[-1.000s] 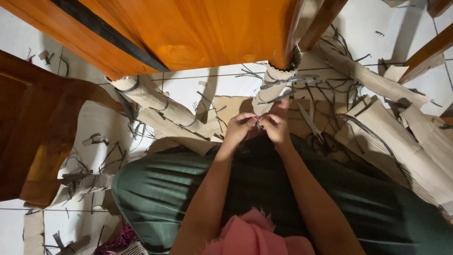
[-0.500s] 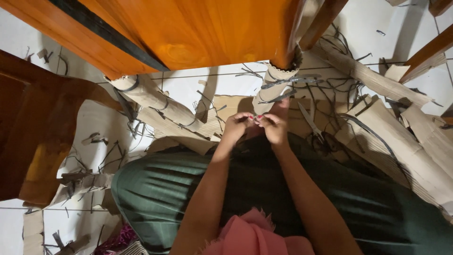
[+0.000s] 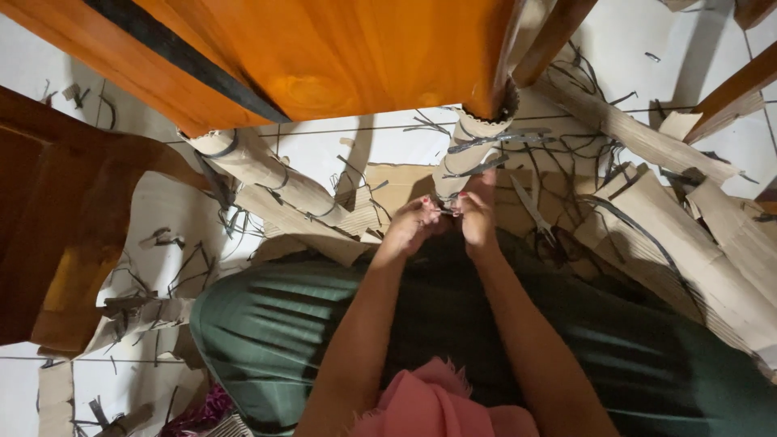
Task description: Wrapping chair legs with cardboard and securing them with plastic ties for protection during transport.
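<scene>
My left hand [image 3: 413, 226] and my right hand [image 3: 477, 217] meet at the foot of a table leg wrapped in cardboard [image 3: 469, 154]. Both hands pinch a thin dark strip [image 3: 446, 212] that runs between their fingertips, close against the wrapping's lower end. Dark bands circle the cardboard higher up the leg. My forearms reach forward over a green skirt [image 3: 267, 324] spread on the floor.
An orange wooden table [image 3: 324, 57] fills the top. A second cardboard-wrapped leg [image 3: 259, 170] slants at left, beside a brown wooden chair [image 3: 57, 226]. Cardboard pieces [image 3: 696, 235] and several dark strip offcuts [image 3: 583, 146] litter the white tiles. Scissors [image 3: 534, 212] lie right of my hands.
My hands have stayed at the base of the wrapped leg; the fingers shifted slightly on the strip.
</scene>
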